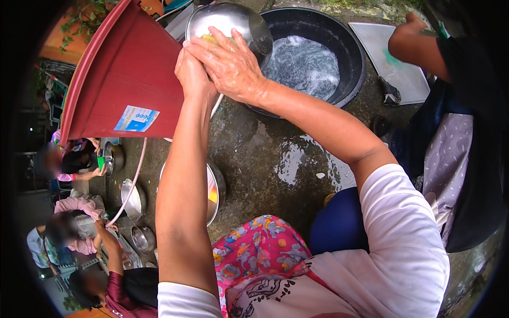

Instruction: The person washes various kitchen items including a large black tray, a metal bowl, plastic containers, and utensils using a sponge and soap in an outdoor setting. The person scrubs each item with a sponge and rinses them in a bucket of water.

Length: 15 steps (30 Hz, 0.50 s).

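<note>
A shiny metal bowl [234,18] is tilted with its rounded outside towards me, partly over a black tub [352,75] of soapy water [302,67]. My left hand [193,75] grips the near left edge of the bowl; its fingers are partly hidden. My right hand [230,65] lies flat across the bowl, its heel against my left hand. Beneath its fingers shows a yellowish pad [209,38], apparently a sponge, mostly covered. Both hands look wet.
A large red plastic drum [127,79] with a label stands close on the left. Metal basins [216,194] sit on wet concrete [258,159]. A pale hose [133,187] runs below the drum. Several people sit at lower left; another person's arm [421,51] reaches near a white board [401,71].
</note>
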Available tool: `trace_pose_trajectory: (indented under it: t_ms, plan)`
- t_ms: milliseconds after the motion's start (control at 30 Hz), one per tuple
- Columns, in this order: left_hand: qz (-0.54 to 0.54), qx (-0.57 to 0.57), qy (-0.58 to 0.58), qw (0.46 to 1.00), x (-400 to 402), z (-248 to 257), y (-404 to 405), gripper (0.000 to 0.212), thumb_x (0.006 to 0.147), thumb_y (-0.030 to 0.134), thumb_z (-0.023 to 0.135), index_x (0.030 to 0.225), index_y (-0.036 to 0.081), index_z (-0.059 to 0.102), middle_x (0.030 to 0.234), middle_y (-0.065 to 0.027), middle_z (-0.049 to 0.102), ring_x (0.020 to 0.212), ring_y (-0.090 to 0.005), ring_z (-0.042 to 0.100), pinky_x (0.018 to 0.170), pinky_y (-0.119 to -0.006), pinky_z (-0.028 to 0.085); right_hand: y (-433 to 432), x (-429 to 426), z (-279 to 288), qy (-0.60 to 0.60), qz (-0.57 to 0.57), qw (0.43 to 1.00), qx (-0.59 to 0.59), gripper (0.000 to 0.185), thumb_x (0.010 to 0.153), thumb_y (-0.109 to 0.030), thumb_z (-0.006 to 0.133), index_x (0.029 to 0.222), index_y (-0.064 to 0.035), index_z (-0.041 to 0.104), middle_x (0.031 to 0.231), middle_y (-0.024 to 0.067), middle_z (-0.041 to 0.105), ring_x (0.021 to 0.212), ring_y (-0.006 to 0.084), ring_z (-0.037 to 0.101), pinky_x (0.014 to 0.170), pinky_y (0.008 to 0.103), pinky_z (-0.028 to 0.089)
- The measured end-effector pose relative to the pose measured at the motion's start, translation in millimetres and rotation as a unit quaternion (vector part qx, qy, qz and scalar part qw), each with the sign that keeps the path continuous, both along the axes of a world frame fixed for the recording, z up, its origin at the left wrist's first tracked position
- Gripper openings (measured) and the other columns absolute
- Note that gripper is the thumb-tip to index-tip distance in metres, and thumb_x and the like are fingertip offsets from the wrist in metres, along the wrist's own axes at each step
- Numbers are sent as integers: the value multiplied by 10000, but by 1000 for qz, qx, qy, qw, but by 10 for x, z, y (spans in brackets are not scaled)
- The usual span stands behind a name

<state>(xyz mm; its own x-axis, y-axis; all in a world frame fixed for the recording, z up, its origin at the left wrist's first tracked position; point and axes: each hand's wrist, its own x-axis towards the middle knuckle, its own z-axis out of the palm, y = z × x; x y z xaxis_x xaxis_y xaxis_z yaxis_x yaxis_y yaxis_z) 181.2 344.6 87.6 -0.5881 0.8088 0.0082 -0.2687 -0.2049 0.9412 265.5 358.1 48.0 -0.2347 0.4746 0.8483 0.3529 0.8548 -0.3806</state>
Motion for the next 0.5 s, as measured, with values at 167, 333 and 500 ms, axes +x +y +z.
trace_pose_trajectory:
  t_ms: [167, 333, 500]
  plan:
    - [52, 5, 108, 993, 102, 71, -101, 302, 962, 263, 438, 999, 1, 583, 906, -75, 602, 817, -157, 584, 722, -302, 491, 509, -132, 168, -62, -42, 996, -53, 584, 869, -411, 448, 1367, -116, 370, 1441, 165, 289, 1328, 364, 247, 1056, 598, 142]
    - [39, -49, 81, 995, 330, 87, -402, 343, 950, 324, 457, 1060, 18, 567, 986, -101, 602, 875, -208, 592, 709, -411, 532, 1288, 356, 581, -33, 204, 816, -540, 255, 823, -291, 483, 772, -98, 641, 808, 87, 635, 667, 183, 573, 592, 357, 454]
    - [20, 14, -59, 998, -102, -57, -697, 390, 973, 343, 371, 1199, 38, 461, 1211, -116, 518, 1095, -268, 518, 855, -476, 474, 1283, 429, -435, 181, 398, 604, -666, 326, 887, -367, 458, 1057, -108, 559, 1039, 60, 589, 912, 194, 554, 805, 368, 431]
